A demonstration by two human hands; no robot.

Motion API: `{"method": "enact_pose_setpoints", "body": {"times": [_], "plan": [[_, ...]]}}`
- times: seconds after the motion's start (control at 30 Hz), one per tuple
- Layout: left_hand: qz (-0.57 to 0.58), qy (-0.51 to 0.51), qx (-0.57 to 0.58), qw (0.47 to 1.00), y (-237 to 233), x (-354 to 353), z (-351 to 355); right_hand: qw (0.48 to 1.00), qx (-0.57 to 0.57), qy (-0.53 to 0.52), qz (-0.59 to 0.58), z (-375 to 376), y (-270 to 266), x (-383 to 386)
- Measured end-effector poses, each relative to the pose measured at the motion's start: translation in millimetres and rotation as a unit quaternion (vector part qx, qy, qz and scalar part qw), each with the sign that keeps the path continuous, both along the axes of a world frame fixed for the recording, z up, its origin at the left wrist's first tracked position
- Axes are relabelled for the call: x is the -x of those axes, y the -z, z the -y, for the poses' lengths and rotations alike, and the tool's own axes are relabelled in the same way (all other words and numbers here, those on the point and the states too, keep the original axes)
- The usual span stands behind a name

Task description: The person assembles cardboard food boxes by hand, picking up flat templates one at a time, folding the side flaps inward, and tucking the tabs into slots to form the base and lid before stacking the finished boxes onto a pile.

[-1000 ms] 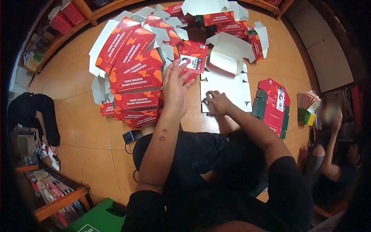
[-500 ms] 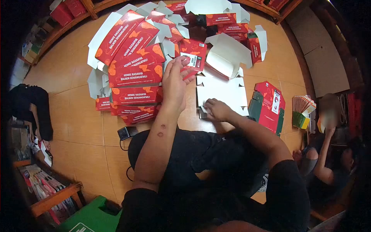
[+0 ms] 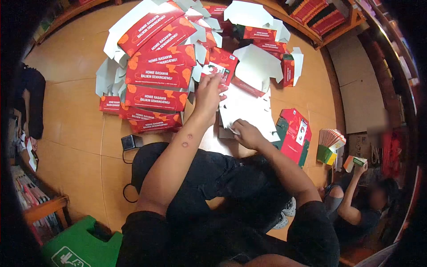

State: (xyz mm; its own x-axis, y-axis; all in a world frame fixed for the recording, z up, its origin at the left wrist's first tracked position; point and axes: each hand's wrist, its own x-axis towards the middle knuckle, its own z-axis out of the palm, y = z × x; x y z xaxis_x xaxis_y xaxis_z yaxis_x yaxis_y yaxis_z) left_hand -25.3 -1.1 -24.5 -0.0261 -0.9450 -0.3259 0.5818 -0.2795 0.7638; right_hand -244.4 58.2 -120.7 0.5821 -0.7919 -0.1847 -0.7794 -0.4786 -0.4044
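Note:
My right hand (image 3: 247, 134) has its fingers curled on a small flap at the near left corner of a flat box blank (image 3: 253, 110), which lies with its white side up. My left hand (image 3: 207, 99) is raised with its fingers stretched out, the fingertips overlapping the lower edge of a red box panel (image 3: 223, 60) with a white label. Just beyond the blank stands a partly folded box (image 3: 258, 66), its white inside showing. To my left is a heap of red folded boxes (image 3: 155, 97) with white flaps.
Right of the blank lies a red and green flat carton (image 3: 293, 137), near a fanned stack of cards (image 3: 330, 144). A person (image 3: 362, 200) sits at the right, holding up a small packet (image 3: 356, 163). A black adapter (image 3: 129, 142) and a green stool (image 3: 82, 244) are at the left.
The view has shifted, showing more on the right. My left hand stays by the red panel, its fingers pointing further up. My right hand remains at the blank's near left corner, where a flap is raised.

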Motion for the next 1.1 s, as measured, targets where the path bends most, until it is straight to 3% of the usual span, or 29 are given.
{"method": "enact_pose_setpoints", "body": {"times": [0.13,0.2,0.37,0.47,0.83,0.93,1.0,1.1], "plan": [[0.016,0.001,0.021,1.0,-2,1,3,0.999,0.003,0.008,-0.04,0,11,-7],[0.022,-0.001,0.019,1.0,3,1,4,0.998,0.057,0.008,-0.027,-5,26,-5],[0.002,0.015,0.014,1.0,14,2,5,0.996,-0.022,0.024,-0.085,0,57,-1],[-0.002,0.016,0.012,1.0,10,3,5,0.995,-0.014,-0.006,-0.1,7,56,-1],[0.004,0.025,0.012,1.0,1,3,0,1.0,-0.027,-0.004,-0.006,22,67,15],[0.013,0.024,0.015,1.0,0,3,1,0.997,-0.033,-0.025,0.069,29,55,18],[0.013,0.019,0.019,1.0,4,3,1,0.965,-0.211,0.15,0.045,37,42,19],[0.042,0.026,0.023,0.999,6,1,4,0.977,-0.02,0.208,0.045,55,-3,36]]}}
